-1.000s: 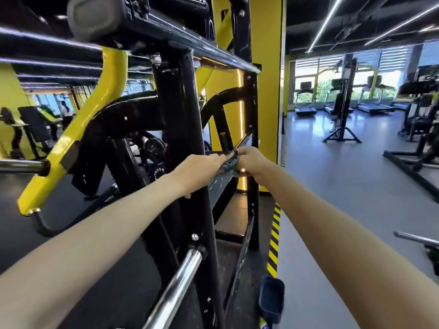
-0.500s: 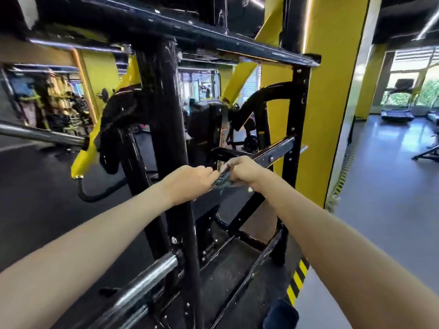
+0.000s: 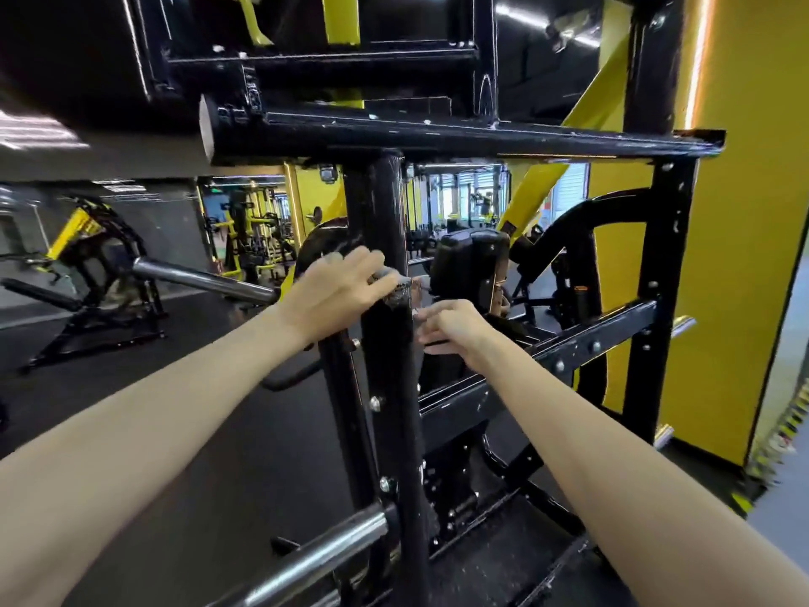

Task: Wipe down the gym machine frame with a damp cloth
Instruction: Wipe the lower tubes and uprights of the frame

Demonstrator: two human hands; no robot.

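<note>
Legible text: none | Machine frame (image 3: 389, 409): black paint, bolts and scuffs only, no label, brand or number that can be read | Far background equipment: too small and blurred to read

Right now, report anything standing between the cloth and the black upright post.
Nothing visible does. The left hand holds the dark grey cloth directly against the black round upright post; the right hand sits beside the post, not between.

Post (image 3: 387, 387) stands centre, under crossbar (image 3: 437, 133). Left hand (image 3: 332, 291) left of post, holding cloth (image 3: 396, 296) on its front. Right hand (image 3: 455, 330) just right of post, lower. Pad (image 3: 473, 265) behind post, rightward. Wall (image 3: 740, 256) far right.
</note>
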